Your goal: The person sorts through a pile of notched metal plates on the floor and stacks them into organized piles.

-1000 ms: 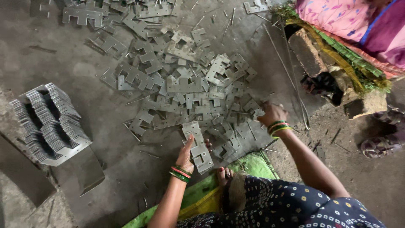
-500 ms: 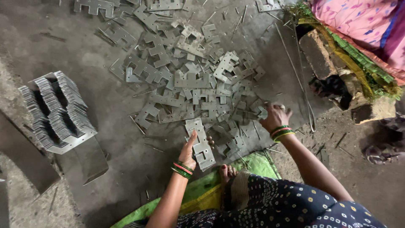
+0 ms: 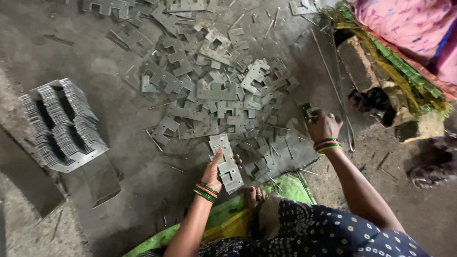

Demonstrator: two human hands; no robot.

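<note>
Risk: the small stack (image 3: 227, 162) may fan out and slide if pushed unevenly; sharp stamped edges could cut fingers. Left hand (image 3: 213, 172) lies mostly open, thumb and fingers steadying the stack on the floor (image 3: 119, 119). Right hand (image 3: 323, 126) is curled closed around one plate (image 3: 309, 112) at the edge of the loose pile (image 3: 214, 90).

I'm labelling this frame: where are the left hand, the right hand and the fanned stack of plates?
left hand (image 3: 213, 172), head view, back of hand.
right hand (image 3: 324, 125), head view, knuckles.
fanned stack of plates (image 3: 63, 124), head view, top edges.
</note>
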